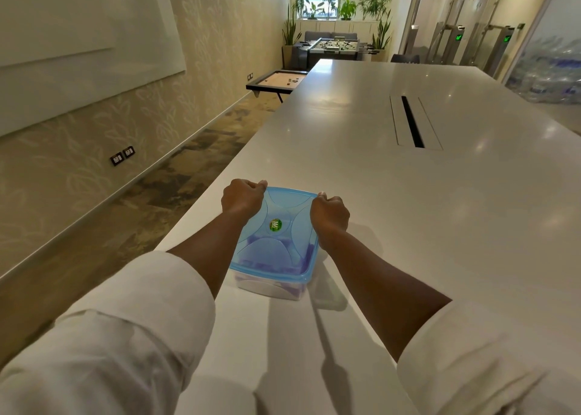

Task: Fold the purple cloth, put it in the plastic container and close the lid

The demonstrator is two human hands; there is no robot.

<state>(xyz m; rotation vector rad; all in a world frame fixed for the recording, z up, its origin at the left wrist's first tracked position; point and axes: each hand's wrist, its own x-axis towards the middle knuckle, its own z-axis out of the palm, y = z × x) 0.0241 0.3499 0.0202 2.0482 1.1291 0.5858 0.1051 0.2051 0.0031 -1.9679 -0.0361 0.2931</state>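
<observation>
I see the plastic container [270, 284] near the desk's [408, 210] left edge, blue lid [276, 226] on, purple cloth [267, 254] inside. My left hand [242, 199] and right hand [330, 215] are fisted on the lid's far corners. Its long axis runs away from me.

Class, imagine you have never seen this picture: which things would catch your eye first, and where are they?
First, the clear plastic container with its translucent blue lid at the near left edge of the long white table. The left hand and right hand press on the lid's far corners. The purple cloth shows dimly inside.
</observation>
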